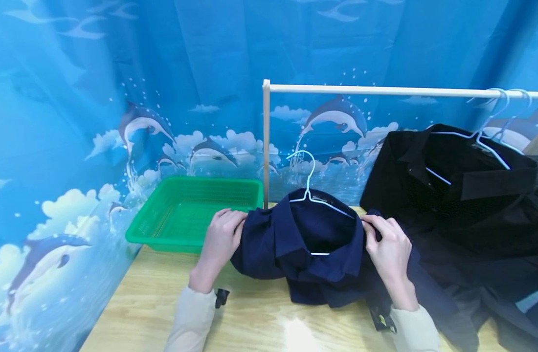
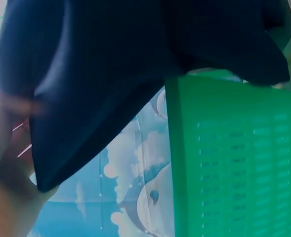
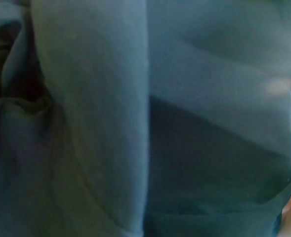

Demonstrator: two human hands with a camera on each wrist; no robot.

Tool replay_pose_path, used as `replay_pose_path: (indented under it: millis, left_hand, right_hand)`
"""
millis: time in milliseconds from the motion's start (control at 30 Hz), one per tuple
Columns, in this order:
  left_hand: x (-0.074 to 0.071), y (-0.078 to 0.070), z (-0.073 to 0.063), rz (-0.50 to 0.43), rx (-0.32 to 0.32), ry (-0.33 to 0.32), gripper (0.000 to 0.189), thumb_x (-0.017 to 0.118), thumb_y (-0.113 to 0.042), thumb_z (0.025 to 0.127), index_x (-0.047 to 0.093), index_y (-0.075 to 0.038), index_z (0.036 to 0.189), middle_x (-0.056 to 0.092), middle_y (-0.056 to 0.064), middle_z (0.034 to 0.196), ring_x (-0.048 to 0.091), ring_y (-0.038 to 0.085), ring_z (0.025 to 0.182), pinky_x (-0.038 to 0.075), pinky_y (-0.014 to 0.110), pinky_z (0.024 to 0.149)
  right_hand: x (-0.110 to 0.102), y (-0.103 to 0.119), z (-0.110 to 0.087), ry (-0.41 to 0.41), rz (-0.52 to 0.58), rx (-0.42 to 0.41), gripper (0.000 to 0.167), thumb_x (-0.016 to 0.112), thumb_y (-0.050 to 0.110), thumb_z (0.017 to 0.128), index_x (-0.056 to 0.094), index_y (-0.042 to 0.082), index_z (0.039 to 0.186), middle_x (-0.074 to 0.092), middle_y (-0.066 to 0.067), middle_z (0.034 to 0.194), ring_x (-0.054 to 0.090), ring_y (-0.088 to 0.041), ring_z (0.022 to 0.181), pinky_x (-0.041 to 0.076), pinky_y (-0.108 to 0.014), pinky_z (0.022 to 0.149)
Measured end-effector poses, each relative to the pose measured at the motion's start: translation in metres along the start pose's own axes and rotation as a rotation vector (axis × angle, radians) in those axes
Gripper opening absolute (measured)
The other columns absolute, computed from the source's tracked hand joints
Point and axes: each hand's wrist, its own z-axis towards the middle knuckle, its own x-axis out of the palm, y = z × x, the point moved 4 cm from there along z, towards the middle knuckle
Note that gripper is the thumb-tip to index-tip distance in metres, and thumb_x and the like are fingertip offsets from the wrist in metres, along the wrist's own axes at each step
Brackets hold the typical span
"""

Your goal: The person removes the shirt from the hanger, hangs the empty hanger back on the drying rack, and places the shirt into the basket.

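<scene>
"Well, how will this shirt [image 1: 293, 266] behave in the hands?"

"I think it is light and soft, so it will bend and hang down easily. Only the hanger [image 1: 309, 197] inside looks stiff, and perhaps a little slippery."

"And where to take hold?"

"At the two shoulders, I would say. The grip is there on both sides: the left hand [image 1: 222, 238] pinches one shoulder, the right hand [image 1: 389, 248] the other."

"Where is the shirt exactly?"

"Between the green basket [image 1: 139, 238] and the black shirt [image 1: 467, 220]; its lower cloth seems to rest on the counter [image 1: 247, 318]. The hanger is free of the white rail [image 1: 383, 91]."

"And the room?"

"Behind is a blue curtain [image 1: 216, 73] with dolphins. The counter has pale wood grain and one bright reflection."
</scene>
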Motion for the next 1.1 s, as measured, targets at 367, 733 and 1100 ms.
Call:
replay_pose_path:
  millis: [367,733,1100]
  left_hand:
    - [0.011,-0.013,-0.001,-0.057,-0.038,-0.002,0.014,0.069,0.01,0.09,0.074,0.001,0.1,0.074,0.015,0.096,0.071,0.031,0.092,0.057,0.045,0.088]
    - [0.008,-0.015,0.002,-0.092,-0.096,-0.025,0.012,0.068,0.009,0.091,0.074,0.002,0.098,0.074,0.015,0.097,0.072,0.031,0.09,0.059,0.043,0.08]
    - [-0.01,0.003,0.002,-0.188,-0.17,-0.006,0.013,0.062,0.007,0.096,0.074,0.001,0.099,0.074,0.016,0.097,0.072,0.032,0.091,0.059,0.044,0.08]
  right_hand:
    - [0.007,0.012,-0.003,0.038,0.037,-0.037,0.019,0.077,-0.002,0.084,0.081,0.013,0.095,0.075,-0.006,0.086,0.059,-0.024,0.066,0.039,-0.041,0.053]
    - [0.01,0.023,-0.004,0.079,0.091,-0.058,0.015,0.078,-0.001,0.085,0.08,0.01,0.094,0.076,-0.006,0.086,0.058,-0.023,0.069,0.038,-0.035,0.058]
    - [-0.002,-0.007,0.005,0.056,0.053,-0.012,0.012,0.082,0.004,0.083,0.081,0.01,0.093,0.075,-0.01,0.082,0.063,-0.027,0.06,0.036,-0.034,0.052]
